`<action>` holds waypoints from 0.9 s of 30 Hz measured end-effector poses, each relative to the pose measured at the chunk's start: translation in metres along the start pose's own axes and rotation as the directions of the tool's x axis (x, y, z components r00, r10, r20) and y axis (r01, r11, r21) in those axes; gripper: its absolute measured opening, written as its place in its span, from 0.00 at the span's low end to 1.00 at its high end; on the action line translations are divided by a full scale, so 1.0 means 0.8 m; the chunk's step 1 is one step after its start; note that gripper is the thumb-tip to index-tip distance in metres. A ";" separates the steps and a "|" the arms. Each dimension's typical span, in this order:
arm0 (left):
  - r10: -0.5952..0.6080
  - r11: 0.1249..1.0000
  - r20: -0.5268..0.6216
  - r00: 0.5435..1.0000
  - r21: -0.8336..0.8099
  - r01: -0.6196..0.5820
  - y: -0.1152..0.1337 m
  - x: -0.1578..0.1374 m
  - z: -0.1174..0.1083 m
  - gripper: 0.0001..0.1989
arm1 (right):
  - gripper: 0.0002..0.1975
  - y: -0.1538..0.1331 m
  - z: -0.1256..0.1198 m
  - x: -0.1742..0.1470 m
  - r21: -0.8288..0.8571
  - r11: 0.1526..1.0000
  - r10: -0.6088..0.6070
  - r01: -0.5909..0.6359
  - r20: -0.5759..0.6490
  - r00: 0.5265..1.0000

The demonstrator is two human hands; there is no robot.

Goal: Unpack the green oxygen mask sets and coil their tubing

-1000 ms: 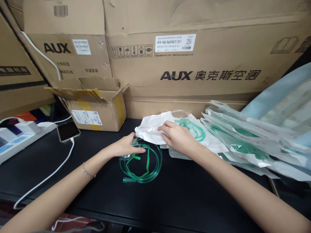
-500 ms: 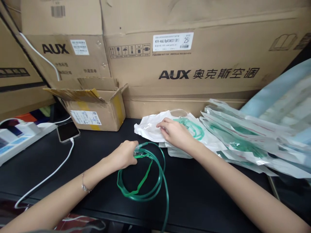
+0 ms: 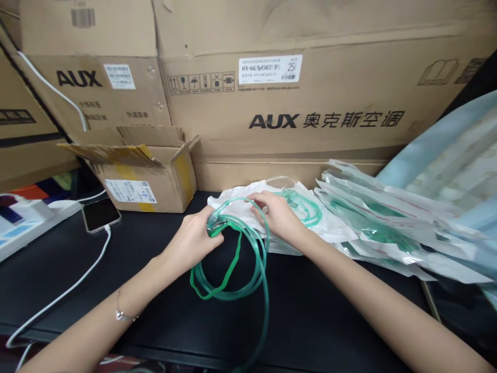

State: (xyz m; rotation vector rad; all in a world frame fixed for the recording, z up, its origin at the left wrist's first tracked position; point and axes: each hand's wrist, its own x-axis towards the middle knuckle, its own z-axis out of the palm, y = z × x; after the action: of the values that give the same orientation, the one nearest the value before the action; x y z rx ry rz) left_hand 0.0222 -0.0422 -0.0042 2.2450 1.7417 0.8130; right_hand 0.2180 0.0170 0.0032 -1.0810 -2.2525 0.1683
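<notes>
My left hand [image 3: 197, 229] grips a bundle of coiled green clear tubing [image 3: 253, 282] by its clear connector end, held above the dark table. A flat green elastic strap [image 3: 227, 274] hangs from the same grip, and a loose length of tubing droops toward the table's front edge. My right hand [image 3: 277, 213] rests on a white paper-and-film pouch [image 3: 235, 196], fingers curled and closed at its surface; the fingertips are partly hidden by the tubing. Inside or under the film of the topmost pouch, more green tubing [image 3: 308, 207] shows beside my right wrist.
To the right lies a stack of similar pouches [image 3: 388, 225] with green contents. An opened small carton [image 3: 155, 178] stands at the back left, near a charging phone [image 3: 101, 214] and a power strip [image 3: 23, 223]. Large cardboard boxes [image 3: 330, 98] wall off the back.
My left hand has raised the coiled tubing and brought it closer to my right hand and the pouch. My right hand stays at the pouch. The view has shifted slightly.
</notes>
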 end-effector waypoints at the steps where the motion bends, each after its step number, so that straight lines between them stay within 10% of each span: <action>1: -0.037 0.999 -0.004 0.999 0.028 0.037 0.001 0.003 0.002 0.12 | 0.11 0.001 0.001 0.000 0.036 0.999 0.009 -0.007 -0.030 1.000; 13: -0.116 0.973 0.175 0.978 0.216 0.076 -0.007 0.004 0.015 0.28 | 0.08 -0.005 0.007 -0.002 0.061 0.990 0.137 -0.125 -0.277 0.951; 21: -0.255 0.966 0.207 0.944 0.019 0.257 -0.021 0.019 0.026 0.48 | 0.11 -0.011 0.015 -0.012 -0.064 0.991 -0.133 0.121 -0.255 0.958; 27: -0.292 0.884 0.210 0.933 -0.314 0.347 -0.042 0.036 0.019 0.32 | 0.12 -0.012 0.019 -0.014 -0.060 0.959 -0.283 0.277 -0.158 0.946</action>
State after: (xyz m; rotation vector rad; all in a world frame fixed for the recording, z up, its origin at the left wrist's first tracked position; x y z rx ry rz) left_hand 0.0064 -0.0023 -0.0233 1.6871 1.6790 0.7726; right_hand 0.2078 0.0045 -0.0105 -0.7505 -2.2358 -0.0802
